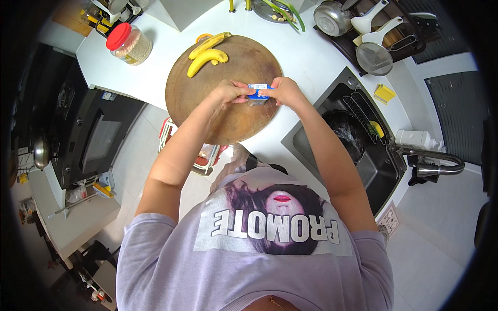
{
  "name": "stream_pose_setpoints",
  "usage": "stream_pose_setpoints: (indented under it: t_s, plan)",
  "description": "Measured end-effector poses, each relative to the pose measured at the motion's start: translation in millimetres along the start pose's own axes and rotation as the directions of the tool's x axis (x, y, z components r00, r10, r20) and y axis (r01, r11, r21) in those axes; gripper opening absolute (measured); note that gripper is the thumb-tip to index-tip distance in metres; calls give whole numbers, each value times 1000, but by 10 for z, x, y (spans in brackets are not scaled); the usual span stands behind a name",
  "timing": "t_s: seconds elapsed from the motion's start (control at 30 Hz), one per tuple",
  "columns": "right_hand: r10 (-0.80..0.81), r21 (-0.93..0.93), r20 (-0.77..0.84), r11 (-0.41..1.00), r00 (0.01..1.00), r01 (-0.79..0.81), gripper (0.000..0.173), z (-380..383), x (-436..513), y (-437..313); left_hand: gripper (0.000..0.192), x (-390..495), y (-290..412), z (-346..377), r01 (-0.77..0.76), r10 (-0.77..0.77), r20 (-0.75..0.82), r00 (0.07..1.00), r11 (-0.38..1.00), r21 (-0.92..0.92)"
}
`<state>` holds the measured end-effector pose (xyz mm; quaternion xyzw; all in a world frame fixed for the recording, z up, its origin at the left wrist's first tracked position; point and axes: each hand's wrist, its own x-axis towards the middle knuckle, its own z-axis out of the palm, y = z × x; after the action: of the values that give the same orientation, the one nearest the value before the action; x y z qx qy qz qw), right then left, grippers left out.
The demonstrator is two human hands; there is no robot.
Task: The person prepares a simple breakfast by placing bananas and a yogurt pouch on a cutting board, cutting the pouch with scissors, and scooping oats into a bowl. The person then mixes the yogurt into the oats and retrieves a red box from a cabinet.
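Note:
Over the right side of a round wooden chopping board [221,112], both my hands grip a small blue-and-white carton [258,95] that bears writing. My left hand [232,93] pinches its left side, thumb on the top. On the opposite side my right hand [286,92] holds the carton's edge, its thumb also on the top face. Bananas lie near the board's far left edge: one yellow curved banana [206,59] in front, and a banana with brown marks [209,44] just behind it. A small orange item, partly hidden, shows behind them.
A red-lidded jar of grains [129,44] stands at the back left. To the right is a dark sink [373,171] with a wire rack and a faucet [439,163]. A dish rack with pans and ladles is at the back right, beside a plate with green onions [286,11].

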<state>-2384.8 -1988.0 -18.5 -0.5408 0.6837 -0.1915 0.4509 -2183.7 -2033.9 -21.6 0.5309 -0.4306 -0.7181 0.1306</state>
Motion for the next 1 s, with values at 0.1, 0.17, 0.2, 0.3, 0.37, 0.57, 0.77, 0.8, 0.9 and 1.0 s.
stream_pose_setpoints:
  t_s: [0.1, 0.17, 0.2, 0.3, 0.37, 0.57, 0.77, 0.8, 0.9, 1.0]
  plan:
    - [-76, 38, -41, 996, 996, 78, 47, 11, -19, 109, 22, 4, 11, 67, -93, 101, -63, 993, 987, 130]
    - [-210, 22, -210, 975, 955, 219, 43, 107, -92, 61, 18, 2, -25, 61, -150, 177, -129, 976, 969, 198]
    - [-159, -6, -242, 987, 957, 162, 41, 187, -111, -16, 19, -37, -74, 7, -207, 232, -139, 963, 963, 174]
    - [-302, -168, -393, 952, 869, 255, 36, 341, -71, 64, 20, 4, -126, -45, -213, 237, -88, 968, 951, 223]
    - [-196, -116, -310, 979, 930, 167, 38, 391, -153, -1, 21, -11, -160, -105, -139, 160, -56, 986, 953, 271]
    - [-137, -11, -470, 989, 872, 149, 36, 498, -593, 105, 24, -123, -159, 58, -146, 126, 108, 986, 968, 205]
    - [-36, -59, -592, 998, 805, 2, 25, 740, -1061, 78, 34, -246, -521, 226, -529, 534, 164, 830, 659, 535]
    - [-34, -74, -590, 997, 807, -12, 23, 749, -1147, 91, 34, -288, -555, 265, -540, 567, 190, 801, 549, 637]
    - [-78, -1, -673, 995, 735, 104, 25, 659, -1583, 73, 33, -760, -472, 587, -654, 703, 275, 656, 347, 673]
    - [-224, 166, -644, 893, 731, 419, 40, 475, -2067, 83, 30, -1217, -337, 690, -715, 652, 295, 698, 614, 336]
